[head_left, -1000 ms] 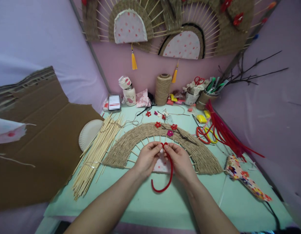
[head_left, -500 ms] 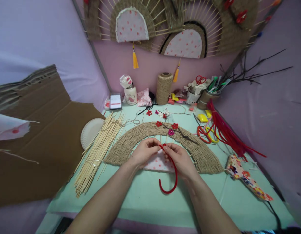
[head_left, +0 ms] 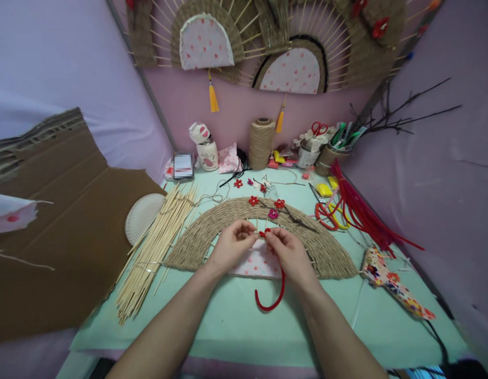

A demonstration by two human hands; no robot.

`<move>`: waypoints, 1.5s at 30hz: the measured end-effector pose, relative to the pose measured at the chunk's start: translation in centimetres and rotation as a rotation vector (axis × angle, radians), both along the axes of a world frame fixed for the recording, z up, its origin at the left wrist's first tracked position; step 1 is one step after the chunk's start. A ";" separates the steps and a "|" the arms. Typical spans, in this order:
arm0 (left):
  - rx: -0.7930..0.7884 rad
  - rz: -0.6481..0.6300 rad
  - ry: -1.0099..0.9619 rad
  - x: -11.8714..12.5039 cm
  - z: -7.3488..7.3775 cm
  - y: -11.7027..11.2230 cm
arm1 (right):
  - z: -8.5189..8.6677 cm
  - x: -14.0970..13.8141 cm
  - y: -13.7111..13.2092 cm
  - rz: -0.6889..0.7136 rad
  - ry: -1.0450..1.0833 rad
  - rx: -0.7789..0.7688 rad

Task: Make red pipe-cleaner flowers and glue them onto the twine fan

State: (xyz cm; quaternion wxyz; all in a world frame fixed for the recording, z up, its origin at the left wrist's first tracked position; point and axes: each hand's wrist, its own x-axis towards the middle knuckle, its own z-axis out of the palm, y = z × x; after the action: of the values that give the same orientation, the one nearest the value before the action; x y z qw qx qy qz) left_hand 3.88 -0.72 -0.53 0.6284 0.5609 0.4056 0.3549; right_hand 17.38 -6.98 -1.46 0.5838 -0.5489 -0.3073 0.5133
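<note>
Both my hands meet over the middle of the table and pinch the top end of a red pipe cleaner (head_left: 278,295). My left hand (head_left: 230,246) and my right hand (head_left: 289,254) have their fingers pressed together on a small bent loop at that end. The pipe cleaner's free tail hangs down and curls into a hook below my right hand. Under my hands lies a woven jute fan arch (head_left: 326,247) on bamboo spokes, with a dotted fabric half-circle (head_left: 256,264) in its middle. Small red and pink flowers (head_left: 274,213) sit on the arch's top edge.
A bundle of bamboo sticks (head_left: 157,247) and a paper plate (head_left: 141,216) lie at left, beside brown cardboard (head_left: 62,237). Red pipe cleaners (head_left: 362,216), scissors, a floral fabric piece (head_left: 389,284) lie at right. A twine spool (head_left: 261,142), jar and tool cups stand at the back wall.
My hands shifted slightly up and away over the arch with the pipe cleaner. Its hanging tail swung from left of my right wrist to below it and rose a little.
</note>
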 end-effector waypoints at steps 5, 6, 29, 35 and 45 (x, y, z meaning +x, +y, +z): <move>-0.366 -0.056 -0.047 0.2 0.3 -0.2 | -0.1 -0.4 -0.2 -0.018 -0.262 0.046; -0.392 -0.050 -0.064 0.2 0.4 -0.2 | -0.2 -0.5 -0.3 -0.011 -0.285 0.057; 0.114 0.066 0.092 0.8 -1.2 -1.1 | -0.4 -0.5 -0.1 -0.007 -0.120 -0.020; 0.414 0.019 0.131 0.6 -1.6 -1.1 | -0.6 -0.3 -0.1 -0.018 0.059 -0.017; 0.953 -0.308 0.294 -0.8 -1.7 0.5 | -0.4 0.4 0.1 0.170 0.249 -0.114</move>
State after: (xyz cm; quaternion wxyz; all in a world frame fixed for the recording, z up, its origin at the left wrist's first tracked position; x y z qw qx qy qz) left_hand 3.09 -0.24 -2.23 0.2847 0.8818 0.1957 0.3211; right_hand 17.75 -6.92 -1.90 0.5398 -0.4854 -0.2482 0.6414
